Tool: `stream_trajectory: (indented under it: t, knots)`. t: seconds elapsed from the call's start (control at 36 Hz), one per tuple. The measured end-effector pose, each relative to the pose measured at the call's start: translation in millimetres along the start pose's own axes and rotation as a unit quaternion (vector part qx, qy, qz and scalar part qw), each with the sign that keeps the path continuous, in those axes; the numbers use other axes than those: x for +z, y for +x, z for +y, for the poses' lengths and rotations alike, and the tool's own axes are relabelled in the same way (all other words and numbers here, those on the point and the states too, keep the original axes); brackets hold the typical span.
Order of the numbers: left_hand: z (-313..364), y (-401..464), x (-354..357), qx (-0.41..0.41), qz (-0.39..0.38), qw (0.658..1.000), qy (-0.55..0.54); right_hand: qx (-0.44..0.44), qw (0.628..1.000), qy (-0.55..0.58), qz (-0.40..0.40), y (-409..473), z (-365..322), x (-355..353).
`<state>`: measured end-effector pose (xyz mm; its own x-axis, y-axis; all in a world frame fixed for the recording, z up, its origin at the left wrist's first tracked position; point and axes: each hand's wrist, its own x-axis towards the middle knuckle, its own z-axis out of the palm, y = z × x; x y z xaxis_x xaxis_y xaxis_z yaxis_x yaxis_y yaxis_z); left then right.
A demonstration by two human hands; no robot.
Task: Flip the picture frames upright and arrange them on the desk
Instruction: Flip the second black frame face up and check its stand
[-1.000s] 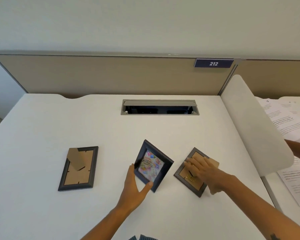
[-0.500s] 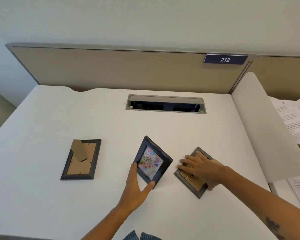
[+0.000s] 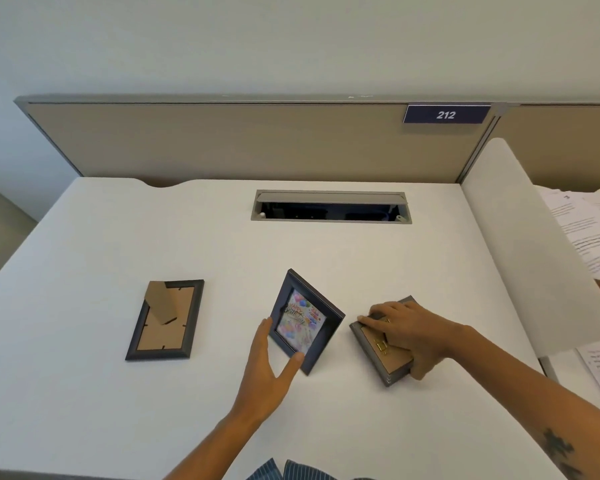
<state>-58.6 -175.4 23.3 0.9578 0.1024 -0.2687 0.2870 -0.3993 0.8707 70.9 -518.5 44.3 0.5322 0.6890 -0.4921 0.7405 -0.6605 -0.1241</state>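
Three dark picture frames are on the white desk (image 3: 84, 393). The left frame (image 3: 165, 320) lies face down, its brown backing and stand showing. The middle frame (image 3: 305, 322) stands upright with a colourful birthday picture facing me; my left hand (image 3: 269, 367) touches its lower left edge with thumb and fingers spread. The right frame (image 3: 383, 351) is face down with its near-right edge lifted off the desk, and my right hand (image 3: 409, 336) grips it, fingers over the back and thumb under the edge.
A grey cable hatch (image 3: 329, 206) is set in the desk behind the frames. A beige partition (image 3: 222, 140) with a "212" label (image 3: 445, 115) closes the back. A white divider (image 3: 534, 258) bounds the right side, with printed papers (image 3: 589, 230) beyond it.
My right hand has closed around the right frame and tipped its edge up off the desk. My left hand stays at the middle frame. The camera view shifted.
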Motion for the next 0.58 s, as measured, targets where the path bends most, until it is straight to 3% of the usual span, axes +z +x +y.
stream_trajectory:
  t: [0.14,0.31,0.36,0.44,0.47,0.56,0.58]
  knots:
    - [13,-4,-13,0.023,0.043,0.999,-0.008,0.057,0.98,0.144,0.127,-24,-3,3]
    - [39,-15,-26,0.11,0.075,0.991,-0.009,0.089,0.83,0.488,0.255,-58,-22,14]
    - [50,-20,-26,0.171,0.062,0.983,0.008,0.076,0.761,0.58,0.282,-70,-34,22]
    - [67,-25,-28,0.227,0.037,0.973,0.0,0.042,0.589,0.738,0.327,-76,-56,26]
    - [73,-27,-28,0.235,0.026,0.972,-0.009,0.022,0.527,0.786,0.321,-76,-64,22]
    - [85,-31,-25,0.261,-0.002,0.965,-0.018,-0.045,0.387,0.874,0.292,-70,-86,11]
    - [89,-33,-22,0.27,-0.011,0.963,-0.015,-0.072,0.363,0.884,0.288,-70,-96,8]
